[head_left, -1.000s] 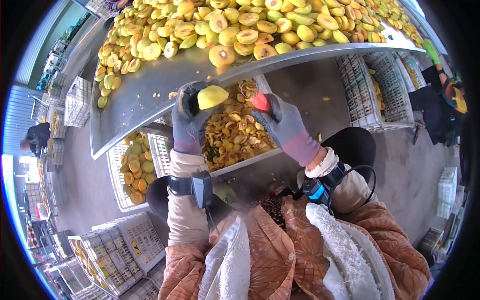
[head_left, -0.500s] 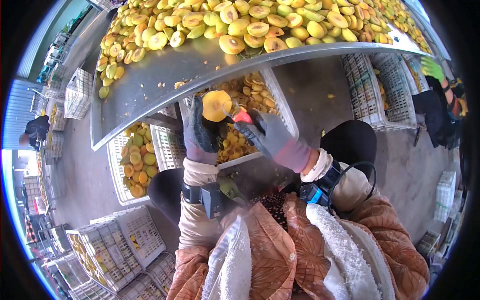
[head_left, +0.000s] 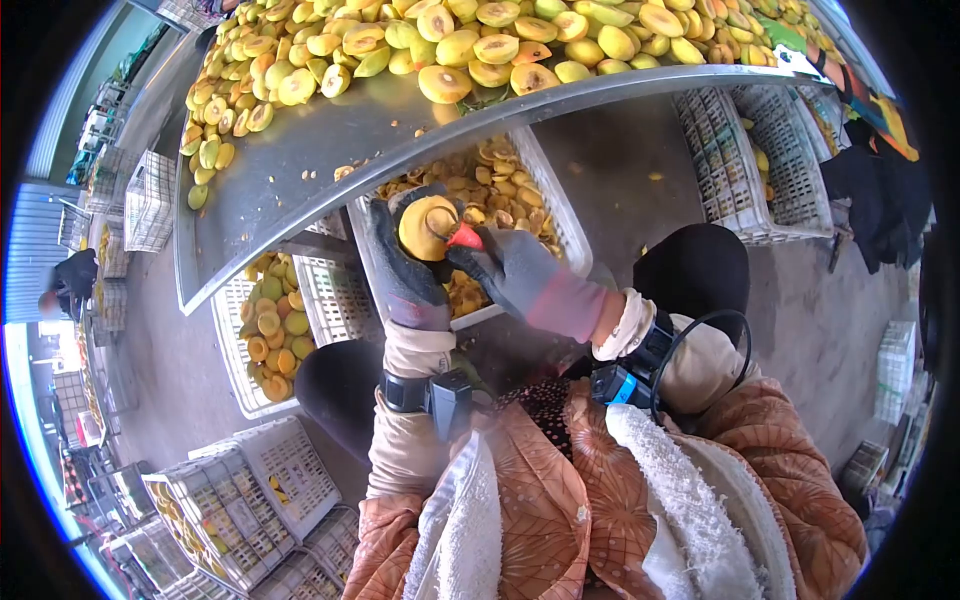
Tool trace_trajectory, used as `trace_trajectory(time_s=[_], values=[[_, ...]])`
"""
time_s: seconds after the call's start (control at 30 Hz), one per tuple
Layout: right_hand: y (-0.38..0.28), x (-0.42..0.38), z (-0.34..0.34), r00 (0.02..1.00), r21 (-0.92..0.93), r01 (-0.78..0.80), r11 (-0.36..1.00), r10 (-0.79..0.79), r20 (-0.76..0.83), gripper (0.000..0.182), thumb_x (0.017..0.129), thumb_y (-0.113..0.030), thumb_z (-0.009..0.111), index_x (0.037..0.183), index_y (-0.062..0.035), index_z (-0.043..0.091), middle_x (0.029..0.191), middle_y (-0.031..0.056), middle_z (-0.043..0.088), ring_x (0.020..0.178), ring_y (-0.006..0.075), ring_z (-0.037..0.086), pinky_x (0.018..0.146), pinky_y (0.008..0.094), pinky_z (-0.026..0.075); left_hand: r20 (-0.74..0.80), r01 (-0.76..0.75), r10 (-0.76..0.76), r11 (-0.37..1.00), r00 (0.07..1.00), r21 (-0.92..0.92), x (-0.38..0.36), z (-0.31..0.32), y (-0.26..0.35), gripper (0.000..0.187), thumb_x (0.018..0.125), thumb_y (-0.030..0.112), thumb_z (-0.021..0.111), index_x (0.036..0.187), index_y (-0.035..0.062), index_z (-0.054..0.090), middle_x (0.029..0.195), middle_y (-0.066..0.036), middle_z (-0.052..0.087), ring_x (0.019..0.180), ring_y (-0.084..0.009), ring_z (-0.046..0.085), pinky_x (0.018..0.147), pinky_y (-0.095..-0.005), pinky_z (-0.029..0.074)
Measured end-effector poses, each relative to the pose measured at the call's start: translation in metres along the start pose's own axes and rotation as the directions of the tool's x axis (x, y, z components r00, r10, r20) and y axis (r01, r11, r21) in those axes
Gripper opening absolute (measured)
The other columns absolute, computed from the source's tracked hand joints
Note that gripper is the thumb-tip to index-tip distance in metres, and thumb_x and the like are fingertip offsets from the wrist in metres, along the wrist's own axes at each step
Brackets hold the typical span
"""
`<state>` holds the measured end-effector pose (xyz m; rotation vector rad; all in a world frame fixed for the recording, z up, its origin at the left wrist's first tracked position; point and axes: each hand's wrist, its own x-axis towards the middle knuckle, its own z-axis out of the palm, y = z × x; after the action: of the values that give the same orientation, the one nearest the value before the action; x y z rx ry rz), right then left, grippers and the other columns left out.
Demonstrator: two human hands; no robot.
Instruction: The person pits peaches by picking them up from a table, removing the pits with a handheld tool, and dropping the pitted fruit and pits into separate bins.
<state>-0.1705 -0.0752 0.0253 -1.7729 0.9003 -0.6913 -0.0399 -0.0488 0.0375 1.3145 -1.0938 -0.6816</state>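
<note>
In my gloved left hand (head_left: pixel 408 275) sits a yellow peach half (head_left: pixel 422 232), cut face up, with the fingers and thumb curled around it. My gloved right hand (head_left: pixel 530 280) is closed on a coring tool with a red handle (head_left: pixel 465 237). The tool's thin curved metal end lies against the cut face, where a ring-like mark shows. Both hands are over a white crate (head_left: pixel 568 220) that contains yellow fruit pieces. Behind them, halved fruit (head_left: pixel 445 84) is heaped on a metal table (head_left: pixel 290 160).
The table's raised metal rim (head_left: pixel 480 122) runs just beyond my hands. On the left, a white crate (head_left: pixel 236 345) contains fruit halves. More crates (head_left: pixel 715 165) stand under the table at the right, near another person's colourful sleeve (head_left: pixel 870 105). Stacked crates (head_left: pixel 235 500) are at lower left.
The tool has moved left onto the peach half, which is now tilted and marked by a curved cut. The other person's green-gloved hand has moved up to the table.
</note>
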Motion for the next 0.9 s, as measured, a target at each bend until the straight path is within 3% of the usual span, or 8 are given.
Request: trace_trajectory(time_s=[0.03, 0.13, 0.37, 0.57, 0.63, 0.67, 0.73, 0.9], values=[[0.001, 0.000, 0.001, 1.000, 0.053, -0.016, 0.998, 0.015, 0.021, 0.025, 0.090, -0.020, 0.054, 0.102, 0.0009, 0.058, 0.078, 0.0213, 0.061, 0.068, 0.0328, 0.058, 0.061, 0.0361, 0.043, -0.075, 0.123, -0.167, 0.909, 0.983, -0.398, 0.000, 0.006, -0.001, 0.043, 0.087, 0.031, 0.058, 0.119, 0.0050, 0.046, 0.102, -0.008, 0.058, 0.090, -0.0213, 0.058, 0.082, -0.0312, 0.046], [-0.004, -0.001, -0.002, 0.995, 0.121, -0.068, 0.990, 0.059, 0.078, 0.028, 0.091, -0.022, 0.054, 0.101, 0.0034, 0.058, 0.072, 0.0164, 0.061, 0.065, 0.0232, 0.057, 0.061, 0.0339, 0.043, -0.106, 0.242, -0.395, 0.729, 0.913, -0.640, 0.002, 0.014, 0.013, 0.054, 0.091, 0.050, 0.045, 0.125, 0.0074, 0.040, 0.104, -0.008, 0.057, 0.092, -0.0192, 0.057, 0.083, -0.0315, 0.047], [-0.023, -0.005, -0.018, 0.923, 0.061, -0.257, 0.964, 0.226, 0.311, 0.030, 0.094, -0.021, 0.050, 0.113, 0.0030, 0.052, 0.087, 0.0091, 0.059, 0.076, 0.0098, 0.053, 0.063, 0.0264, 0.043, -0.307, 0.222, -0.354, 0.893, 0.884, -0.391, -0.008, 0.025, -0.012, 0.052, 0.094, 0.050, 0.036, 0.115, 0.0045, 0.050, 0.102, -0.008, 0.056, 0.094, -0.0168, 0.054, 0.085, -0.0300, 0.043], [0.018, 0.004, -0.003, 0.914, 0.233, -0.289, 0.929, 0.195, 0.357, 0.029, 0.095, -0.022, 0.050, 0.111, 0.0012, 0.050, 0.097, 0.0044, 0.056, 0.081, 0.0078, 0.051, 0.063, 0.0240, 0.043, -0.244, 0.033, -0.044, 0.998, 0.969, -0.048, -0.013, 0.024, -0.013, 0.050, 0.097, 0.045, 0.031, 0.108, 0.0025, 0.054, 0.097, -0.010, 0.057, 0.092, -0.0181, 0.054, 0.085, -0.0306, 0.042], [-0.012, 0.001, -0.015, 0.800, 0.196, -0.553, 0.810, 0.449, 0.399, 0.034, 0.093, -0.024, 0.053, 0.115, 0.0021, 0.049, 0.099, 0.0052, 0.055, 0.085, 0.0091, 0.051, 0.065, 0.0257, 0.044, -0.254, -0.022, 0.018, 1.000, 0.967, -0.013, -0.017, 0.026, -0.008, 0.041, 0.099, 0.034, 0.033, 0.107, 0.0006, 0.054, 0.103, -0.007, 0.054, 0.094, -0.0170, 0.051, 0.089, -0.0304, 0.039], [-0.013, -0.003, -0.018, 0.801, 0.200, -0.553, 0.809, 0.449, 0.397, 0.034, 0.093, -0.024, 0.053, 0.115, 0.0021, 0.049, 0.099, 0.0052, 0.055, 0.085, 0.0091, 0.051, 0.065, 0.0257, 0.044, -0.250, -0.023, 0.019, 1.000, 0.968, -0.012, -0.018, 0.026, -0.007, 0.041, 0.099, 0.034, 0.033, 0.107, 0.0006, 0.054, 0.103, -0.007, 0.054, 0.094, -0.0170, 0.051, 0.089, -0.0304, 0.039], [-0.012, -0.013, -0.025, 0.947, 0.328, 0.051, 0.943, -0.150, 0.283, 0.039, 0.091, -0.024, 0.055, 0.120, 0.0004, 0.047, 0.093, 0.0060, 0.057, 0.081, 0.0117, 0.053, 0.066, 0.0286, 0.045, -0.256, 0.044, -0.117, 0.961, 0.960, -0.273, -0.016, 0.028, -0.004, 0.041, 0.098, 0.036, 0.033, 0.109, 0.0017, 0.052, 0.101, -0.007, 0.054, 0.093, -0.0170, 0.051, 0.088, -0.0305, 0.040], [-0.019, -0.009, -0.006, 0.993, 0.245, -0.097, 0.965, 0.076, 0.095, 0.030, 0.090, -0.018, 0.055, 0.114, -0.0011, 0.054, 0.083, 0.0128, 0.062, 0.071, 0.0197, 0.056, 0.067, 0.0327, 0.046, -0.261, 0.194, -0.341, 0.866, 0.903, -0.461, -0.013, 0.031, 0.004, 0.057, 0.096, 0.051, 0.027, 0.113, 0.0021, 0.049, 0.094, -0.010, 0.056, 0.082, -0.0188, 0.055, 0.077, -0.0313, 0.046]])
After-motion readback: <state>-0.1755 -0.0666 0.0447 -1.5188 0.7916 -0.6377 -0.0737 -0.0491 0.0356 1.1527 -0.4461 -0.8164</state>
